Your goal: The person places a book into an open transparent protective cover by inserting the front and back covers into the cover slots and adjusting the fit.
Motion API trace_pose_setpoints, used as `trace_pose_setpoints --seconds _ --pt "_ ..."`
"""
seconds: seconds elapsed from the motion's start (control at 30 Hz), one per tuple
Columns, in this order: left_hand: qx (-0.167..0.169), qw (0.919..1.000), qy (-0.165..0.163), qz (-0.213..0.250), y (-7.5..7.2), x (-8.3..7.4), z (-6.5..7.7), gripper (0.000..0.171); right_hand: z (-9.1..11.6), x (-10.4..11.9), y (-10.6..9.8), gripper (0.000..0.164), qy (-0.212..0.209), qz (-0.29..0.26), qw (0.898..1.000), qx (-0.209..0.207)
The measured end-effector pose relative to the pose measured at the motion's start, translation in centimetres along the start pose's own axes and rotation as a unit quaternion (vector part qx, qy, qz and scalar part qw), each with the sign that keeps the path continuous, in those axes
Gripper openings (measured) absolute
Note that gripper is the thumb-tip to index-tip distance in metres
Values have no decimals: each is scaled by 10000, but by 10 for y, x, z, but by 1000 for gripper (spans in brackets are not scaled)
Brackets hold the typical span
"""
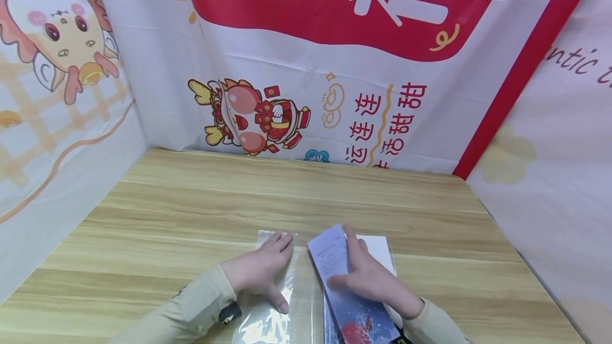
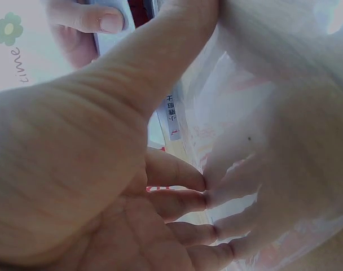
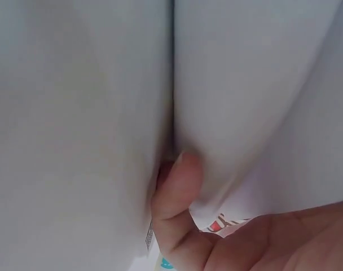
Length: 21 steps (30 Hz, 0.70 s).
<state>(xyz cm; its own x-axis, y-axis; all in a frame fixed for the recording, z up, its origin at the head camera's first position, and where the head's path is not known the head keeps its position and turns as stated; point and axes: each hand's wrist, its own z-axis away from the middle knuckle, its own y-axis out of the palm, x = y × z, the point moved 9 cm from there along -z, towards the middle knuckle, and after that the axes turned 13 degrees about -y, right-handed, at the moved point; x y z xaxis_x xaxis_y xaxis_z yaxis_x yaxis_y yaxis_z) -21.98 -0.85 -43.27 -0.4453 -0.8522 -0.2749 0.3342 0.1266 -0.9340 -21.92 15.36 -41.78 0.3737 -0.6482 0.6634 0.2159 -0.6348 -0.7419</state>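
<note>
My left hand (image 1: 260,269) lies with straight, spread fingers on a clear plastic sleeve (image 1: 260,328), left of centre on the table. In the left wrist view its fingertips touch the glossy plastic (image 2: 228,118), which mirrors them. My right hand (image 1: 368,277) grips a book's blue-purple cover (image 1: 330,254), thumb on the printed face and fingers round the right edge. The cover is tilted; small text fills its top, and a red tree on dark blue its lower part. Beside it shows a white sheet (image 1: 380,248). Pale surfaces fill the right wrist view round a curled finger (image 3: 177,192).
The wood-grain table (image 1: 191,200) stretches back to a printed white and red cloth (image 1: 296,52). More printed cloth hangs along the left side (image 1: 62,121) and the right side (image 1: 550,200).
</note>
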Motion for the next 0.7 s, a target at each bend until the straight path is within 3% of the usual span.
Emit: trace_pose_setpoints --seconds 0.3,0.47,0.7 --pt "-10 10000 -4 -38 0 1 -1 125 -1 -2 5 107 100 -192 9997 146" --pt "10 10000 -12 -4 1 2 -1 126 0 3 5 109 -162 -291 9993 166" --pt "-19 10000 27 -45 1 2 -2 127 0 7 2 77 -438 362 9981 243"
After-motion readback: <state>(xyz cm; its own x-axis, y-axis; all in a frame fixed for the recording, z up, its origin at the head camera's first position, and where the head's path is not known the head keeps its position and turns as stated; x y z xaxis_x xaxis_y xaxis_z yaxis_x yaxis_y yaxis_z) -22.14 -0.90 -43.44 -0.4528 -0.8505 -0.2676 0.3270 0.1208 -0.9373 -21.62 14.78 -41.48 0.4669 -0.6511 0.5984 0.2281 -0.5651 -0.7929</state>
